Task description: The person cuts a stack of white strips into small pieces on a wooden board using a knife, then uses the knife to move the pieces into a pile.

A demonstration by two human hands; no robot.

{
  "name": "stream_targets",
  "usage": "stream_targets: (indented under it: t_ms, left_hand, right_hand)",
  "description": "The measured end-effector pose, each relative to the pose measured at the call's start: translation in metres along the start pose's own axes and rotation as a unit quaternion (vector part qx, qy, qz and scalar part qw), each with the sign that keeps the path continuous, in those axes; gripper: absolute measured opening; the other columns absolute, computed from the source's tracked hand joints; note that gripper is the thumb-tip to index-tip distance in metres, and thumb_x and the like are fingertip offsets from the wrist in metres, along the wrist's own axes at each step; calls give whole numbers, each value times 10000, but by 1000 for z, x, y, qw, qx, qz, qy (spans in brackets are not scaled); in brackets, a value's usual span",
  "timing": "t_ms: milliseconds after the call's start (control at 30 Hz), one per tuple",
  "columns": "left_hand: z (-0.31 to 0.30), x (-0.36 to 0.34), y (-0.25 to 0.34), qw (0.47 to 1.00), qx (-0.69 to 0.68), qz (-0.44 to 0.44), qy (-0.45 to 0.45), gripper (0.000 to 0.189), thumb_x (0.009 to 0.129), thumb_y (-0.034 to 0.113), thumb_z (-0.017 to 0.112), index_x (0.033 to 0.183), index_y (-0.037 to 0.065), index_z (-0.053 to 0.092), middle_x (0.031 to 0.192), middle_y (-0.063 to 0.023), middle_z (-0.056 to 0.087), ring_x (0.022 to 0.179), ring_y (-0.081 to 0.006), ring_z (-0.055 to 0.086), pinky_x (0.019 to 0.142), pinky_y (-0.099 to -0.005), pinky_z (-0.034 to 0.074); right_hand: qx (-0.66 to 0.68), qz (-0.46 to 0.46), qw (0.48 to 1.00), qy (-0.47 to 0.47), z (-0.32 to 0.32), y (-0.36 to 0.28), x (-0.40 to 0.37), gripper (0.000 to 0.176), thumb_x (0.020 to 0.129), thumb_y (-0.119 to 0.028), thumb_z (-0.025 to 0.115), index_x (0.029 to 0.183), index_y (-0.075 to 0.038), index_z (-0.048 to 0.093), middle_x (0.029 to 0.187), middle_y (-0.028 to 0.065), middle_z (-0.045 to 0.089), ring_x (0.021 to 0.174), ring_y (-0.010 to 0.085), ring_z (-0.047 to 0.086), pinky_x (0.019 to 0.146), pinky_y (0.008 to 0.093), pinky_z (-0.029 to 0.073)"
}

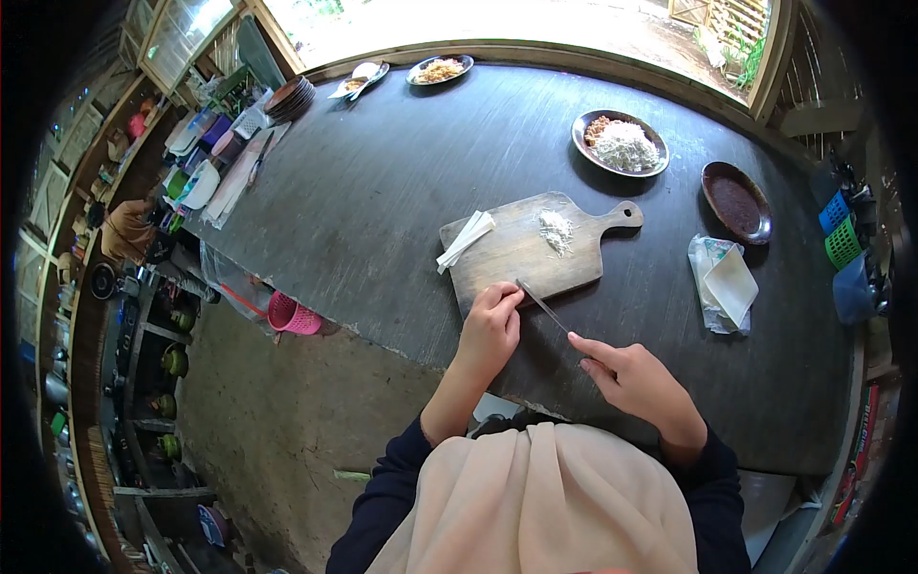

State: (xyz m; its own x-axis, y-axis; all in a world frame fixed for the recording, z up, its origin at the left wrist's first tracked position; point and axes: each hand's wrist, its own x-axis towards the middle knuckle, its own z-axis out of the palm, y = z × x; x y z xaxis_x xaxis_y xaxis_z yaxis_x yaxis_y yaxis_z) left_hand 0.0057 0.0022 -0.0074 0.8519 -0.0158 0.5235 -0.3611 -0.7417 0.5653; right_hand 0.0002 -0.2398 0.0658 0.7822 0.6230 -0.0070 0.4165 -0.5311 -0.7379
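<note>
A wooden cutting board (pixel 531 253) lies on the dark table, its handle toward the right. On it are a small heap of white shreds (pixel 555 231) and, at its left edge, several pale strips (pixel 466 239). My right hand (pixel 636 381) is closed on a thin knife (pixel 545 306), whose blade points up and left to the board's near edge. At the tip of the blade is my left hand (pixel 492 330), its fingers pinched together over the board's near left corner. Whatever those fingers hold is too small to make out.
A plate with white shreds and brown bits (pixel 622 145) stands behind the board. Right of it are an empty brown dish (pixel 736 203) and a white slab on plastic wrap (pixel 732 287). Two food plates and stacked brown plates (pixel 290 99) stand farther back left.
</note>
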Motion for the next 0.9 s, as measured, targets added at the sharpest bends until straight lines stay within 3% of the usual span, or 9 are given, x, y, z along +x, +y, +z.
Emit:
stream_targets:
  t_ms: [100,167,367,467,900]
  left_hand:
    - [-1,1,0,1000,-1,3,-1,216,803,-54,600,1007,-43,672,1075,-126,618,1010,-315,604,892,-388,489]
    - [-1,1,0,1000,-2,6,-3,216,801,-54,603,1005,-44,672,1075,-126,617,1010,-314,604,894,-389,488]
    - [-3,2,3,1000,-17,-18,-5,216,803,-59,589,1000,-50,675,1077,-142,637,1009,-329,621,904,-388,492]
    - [-2,1,2,1000,-22,-21,-8,216,801,-61,591,999,-49,675,1075,-143,637,1006,-329,621,899,-389,493]
    - [-1,0,1,1000,-8,-11,0,203,804,-47,591,989,-51,675,1080,-149,636,1004,-333,621,902,-390,491]
  right_hand:
    - [2,-6,1000,4,0,3,-1,350,939,-137,617,1289,-138,626,684,206,621,590,373,620,586,400,499]
    - [7,-23,1000,0,-1,4,-2,371,944,-93,615,1314,-89,607,708,194,643,534,303,604,582,332,494]
    - [24,-3,1000,-10,-3,3,-1,374,945,-87,613,1318,-102,607,719,191,645,526,285,597,575,326,491]
    - [53,21,998,-22,-5,2,1,368,937,-124,625,1305,-123,612,685,213,615,559,367,602,582,379,493]
    - [56,3,998,12,7,7,6,361,941,-120,620,1302,-127,615,678,227,597,537,363,579,574,376,487]
